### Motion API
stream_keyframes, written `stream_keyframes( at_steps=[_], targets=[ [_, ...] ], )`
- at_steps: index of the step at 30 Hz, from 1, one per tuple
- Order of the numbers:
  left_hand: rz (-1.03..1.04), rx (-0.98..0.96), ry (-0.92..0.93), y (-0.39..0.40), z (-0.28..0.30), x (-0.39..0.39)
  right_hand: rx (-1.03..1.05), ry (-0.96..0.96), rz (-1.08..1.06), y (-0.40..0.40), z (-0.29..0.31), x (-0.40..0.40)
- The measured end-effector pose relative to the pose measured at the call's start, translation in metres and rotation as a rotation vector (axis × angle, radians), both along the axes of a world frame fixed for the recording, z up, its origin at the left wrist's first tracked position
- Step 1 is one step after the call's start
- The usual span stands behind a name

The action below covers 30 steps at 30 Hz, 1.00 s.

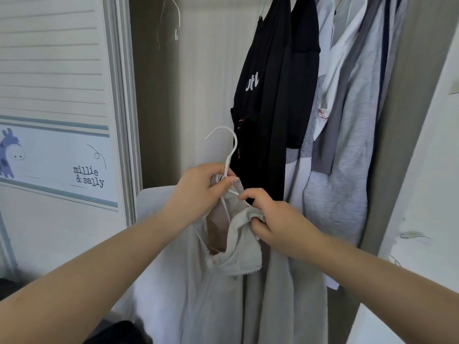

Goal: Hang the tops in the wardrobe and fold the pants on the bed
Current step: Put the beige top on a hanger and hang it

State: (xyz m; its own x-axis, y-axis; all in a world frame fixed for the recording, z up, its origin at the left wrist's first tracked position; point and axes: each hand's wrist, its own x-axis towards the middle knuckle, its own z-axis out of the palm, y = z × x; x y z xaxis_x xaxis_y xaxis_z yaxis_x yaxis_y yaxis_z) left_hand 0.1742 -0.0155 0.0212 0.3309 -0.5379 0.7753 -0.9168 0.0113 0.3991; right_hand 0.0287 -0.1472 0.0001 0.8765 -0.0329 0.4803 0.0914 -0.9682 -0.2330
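Wardrobe (159, 120) open ahead; left hand (201, 187) pinches the hanger (229, 155) neck, right hand (275, 222), at four o'clock, bunches the limp, light top (243, 254) collar.

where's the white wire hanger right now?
Head view, centre: the white wire hanger is held at its neck by the left hand, its hook free in front of the hanging black top; the right hand grips the light grey top on it.
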Motion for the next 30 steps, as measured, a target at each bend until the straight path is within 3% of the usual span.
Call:
stream_keyframes(
  at_steps=[6,14,17,21,24,26,28,30],
  targets=[
    [0.112,0.049,0.006,0.023,-0.007,0.030,0.075,-0.150,-0.015,-0.029,0.002,-0.022],
    [0.232,-0.029,0.162,0.030,-0.010,0.059,0.026,0.028,-0.158,-0.060,0.020,-0.034],
    [0.205,-0.053,0.205,0.026,-0.010,0.059,0.146,0.011,-0.165,-0.062,0.032,-0.036],
    [0.166,-0.129,0.240,0.010,0.002,0.052,0.459,0.189,-0.038,-0.047,0.038,-0.025],
    [-0.047,-0.221,0.626,0.000,0.016,0.049,0.798,0.182,0.006,-0.035,0.040,-0.019],
    [-0.165,-0.088,0.799,-0.004,0.023,0.046,0.818,0.081,-0.050,-0.035,0.046,-0.015],
    [-0.091,0.174,0.617,-0.005,0.027,0.045,0.792,0.015,-0.076,-0.035,0.054,-0.012],
    [0.105,0.338,0.223,-0.004,0.027,0.046,0.770,-0.022,-0.075,-0.032,0.061,-0.010]
  ],
)
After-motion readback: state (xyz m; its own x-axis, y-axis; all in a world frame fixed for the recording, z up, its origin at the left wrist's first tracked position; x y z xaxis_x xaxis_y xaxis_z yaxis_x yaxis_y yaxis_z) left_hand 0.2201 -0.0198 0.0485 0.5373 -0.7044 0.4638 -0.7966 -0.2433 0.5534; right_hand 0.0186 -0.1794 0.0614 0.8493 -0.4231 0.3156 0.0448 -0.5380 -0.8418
